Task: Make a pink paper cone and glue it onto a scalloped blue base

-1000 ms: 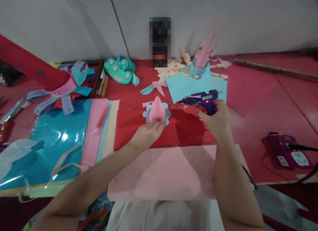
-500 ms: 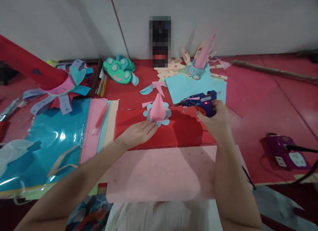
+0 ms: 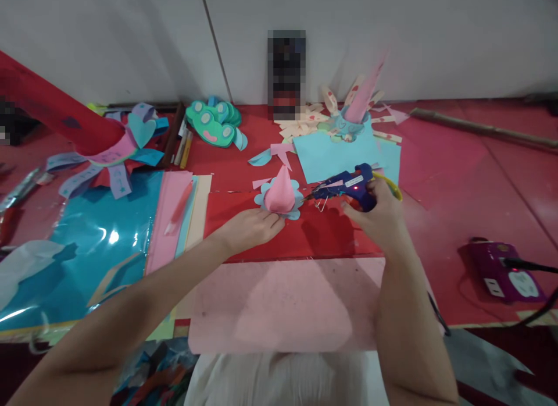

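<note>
A pink paper cone (image 3: pixel 281 192) stands upright on a light-blue scalloped paper base (image 3: pixel 293 212). My left hand (image 3: pixel 255 228) is at the front edge of that base, its fingers pressed together on the paper edge. On the right, my right hand (image 3: pixel 378 211) is wrapped round the handle of a dark blue glue gun (image 3: pixel 355 184) with a small red light on its side. The gun's nozzle points left, close to the right side of the scalloped base. Both lie over a red sheet (image 3: pixel 238 205).
Behind are green paper pieces (image 3: pixel 213 124), a light-blue sheet (image 3: pixel 349 156) and a second pink cone (image 3: pixel 362 98). A red cone (image 3: pixel 47 106) leans in from the left. At right sit a purple power socket (image 3: pixel 501 272) and a long stick (image 3: pixel 483 127).
The glue gun, in my right hand, has moved left and slightly down, so its nozzle is now beside the scalloped base. My left hand remains at the base's front edge. The view has shifted slightly.
</note>
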### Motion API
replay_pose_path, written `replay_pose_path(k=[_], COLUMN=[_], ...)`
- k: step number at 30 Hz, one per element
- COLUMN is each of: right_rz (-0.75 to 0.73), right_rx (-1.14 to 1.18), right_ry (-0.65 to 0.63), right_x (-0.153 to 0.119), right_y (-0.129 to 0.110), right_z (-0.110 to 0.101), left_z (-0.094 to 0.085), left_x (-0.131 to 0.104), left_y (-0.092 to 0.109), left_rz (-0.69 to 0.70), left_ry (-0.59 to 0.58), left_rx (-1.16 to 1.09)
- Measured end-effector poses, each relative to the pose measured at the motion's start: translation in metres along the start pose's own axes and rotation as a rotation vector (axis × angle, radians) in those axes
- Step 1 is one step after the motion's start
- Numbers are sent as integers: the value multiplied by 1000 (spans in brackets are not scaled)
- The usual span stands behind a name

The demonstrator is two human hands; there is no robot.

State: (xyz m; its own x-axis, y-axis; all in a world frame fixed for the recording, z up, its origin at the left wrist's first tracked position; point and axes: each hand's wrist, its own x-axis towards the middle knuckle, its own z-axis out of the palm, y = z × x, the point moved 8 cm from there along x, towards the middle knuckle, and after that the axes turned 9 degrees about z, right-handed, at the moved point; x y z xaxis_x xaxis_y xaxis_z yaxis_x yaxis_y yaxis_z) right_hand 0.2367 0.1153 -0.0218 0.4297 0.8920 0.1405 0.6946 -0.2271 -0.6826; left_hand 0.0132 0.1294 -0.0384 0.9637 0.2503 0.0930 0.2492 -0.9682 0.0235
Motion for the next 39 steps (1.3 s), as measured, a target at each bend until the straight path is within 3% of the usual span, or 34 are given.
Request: replay_pose_path(k=[3,7,13,21,25,29,33,39], right_rz=[13,26,57,32,-6,-115,-207,-270], right_rx=[-10,1,60,-16,-76,-123,-186,-222], right_ry=[20,21,76,239,291,333,332,289], right_x=[1,-2,-16,-38,-48,-57,-62,-65], right_y=[2,0,4,13,9,-2,-13,-25], right_z=[0,6,9,5,9,12,15,20], left_z=[5,2,2,-1,1,5,6,7], left_x=[0,-3,1,-3,-5,-6,-10,-16], left_y=[5,-2,10,15,11,-4,-19,-30], left_rz=[87,55,183,160,68,-148,-377,-530], left_ry=[-92,-38,-82,28,56,21,-2,70], left_rx=[70,71,163,287,263,138,-2,-220])
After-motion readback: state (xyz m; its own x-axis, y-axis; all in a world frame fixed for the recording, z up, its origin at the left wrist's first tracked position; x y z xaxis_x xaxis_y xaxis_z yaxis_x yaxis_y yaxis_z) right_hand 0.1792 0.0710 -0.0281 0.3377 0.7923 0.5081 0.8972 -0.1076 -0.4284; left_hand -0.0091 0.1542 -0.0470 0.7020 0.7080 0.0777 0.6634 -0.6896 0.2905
